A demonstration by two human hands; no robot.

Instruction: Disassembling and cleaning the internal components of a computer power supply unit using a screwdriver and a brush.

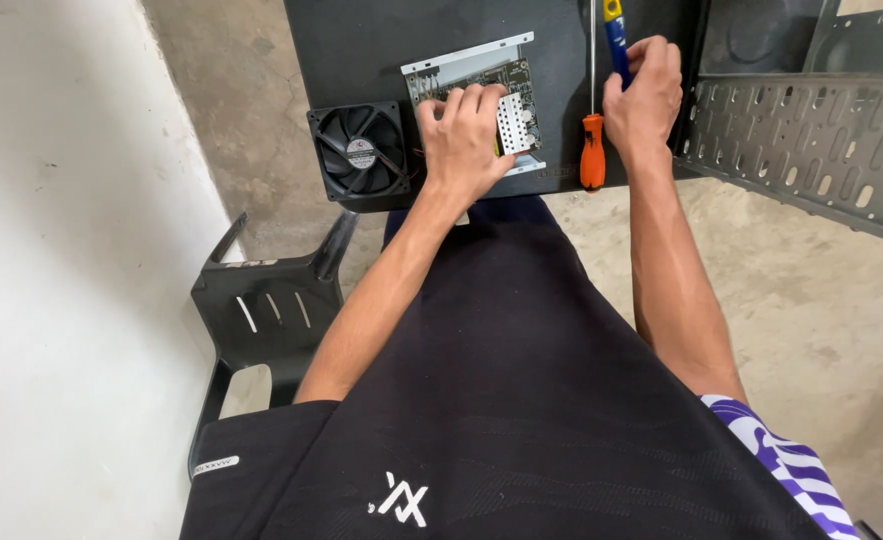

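Nearest: a black shirt with a white mark, a lap in dark cloth, a purple-and-white striped sleeve [792, 465] low on the right. A black plastic chair [262, 310] on the concrete floor to the left, beside a pale wall.

Further out, two bare forearms reaching to a black table [362, 40]. Left hand [465, 140] spread palm-down over a circuit board [515, 118] in a grey metal tray, fingers curled and pressing on it, not wrapped around it. Black square fan [360, 152] just left of that hand, at the table's near edge, wires running toward the board.

Right hand [647, 95] well apart from the left, closed around the blue-handled tool [615, 40], which stands up out of the fist. Orange-handled screwdriver [592, 150] flat on the table just beside that hand, between the two hands, shaft pointing away.

Farthest right: a perforated dark metal panel [812, 140], slanting past the table edge.
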